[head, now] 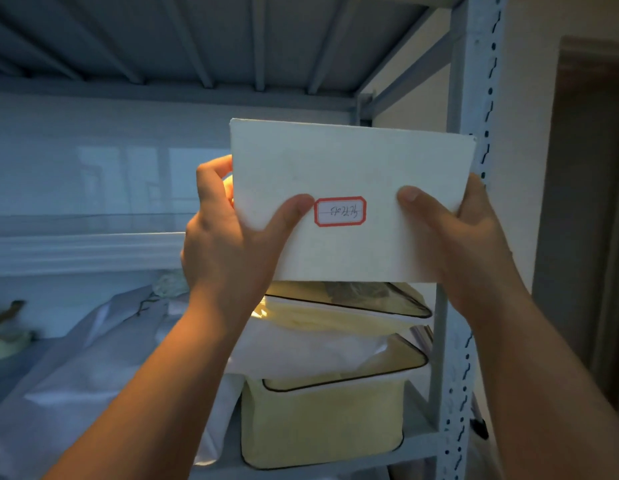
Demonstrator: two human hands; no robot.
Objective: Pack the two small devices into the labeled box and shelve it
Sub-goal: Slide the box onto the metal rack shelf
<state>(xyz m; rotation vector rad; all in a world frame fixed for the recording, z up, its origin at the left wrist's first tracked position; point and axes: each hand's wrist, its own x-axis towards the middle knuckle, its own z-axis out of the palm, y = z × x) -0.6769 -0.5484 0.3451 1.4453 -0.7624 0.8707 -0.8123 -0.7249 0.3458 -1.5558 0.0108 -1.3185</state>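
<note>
A white box (349, 168) with a red-bordered handwritten label (339, 211) on its face is held up at the level of the upper shelf board (86, 247), at the rack's right end. My left hand (228, 237) grips its left edge, thumb on the front beside the label. My right hand (453, 233) grips its right edge, thumb also on the front. The box's inside is hidden, so the two small devices cannot be seen.
A grey metal rack with a perforated right upright (481, 98) surrounds the box. Below it are two stacked yellow zip storage bags (321, 420) with a white bundle between them. Pale wrapped items (76, 368) lie lower left. A dark door frame (592, 202) is at right.
</note>
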